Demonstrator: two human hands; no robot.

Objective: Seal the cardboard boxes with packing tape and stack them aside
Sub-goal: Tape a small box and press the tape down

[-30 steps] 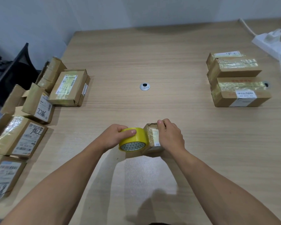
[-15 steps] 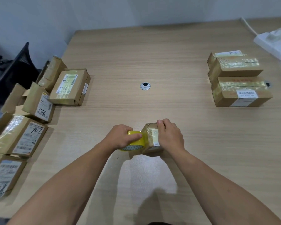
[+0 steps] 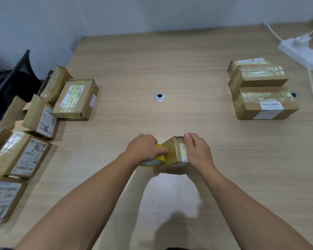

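My left hand (image 3: 145,148) grips the tape roll (image 3: 158,159), which touches the box (image 3: 173,152) just at its 3 o'clock. My right hand (image 3: 198,153) clamps that box from the other side, curled over its top edge. The stack (image 3: 260,82) sits well apart at 2 o'clock with bare table (image 3: 215,134) between, and the unsealed boxes (image 3: 74,100) crowd 9 to 10 o'clock.

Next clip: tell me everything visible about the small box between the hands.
The small cardboard box is brown, glossy with clear tape over its near faces, with a white label on its right face. It sits on the wooden table, one edge toward the camera. The right hand grips its top edge and right side; the left hand holds a yellow tape roll against its left face.
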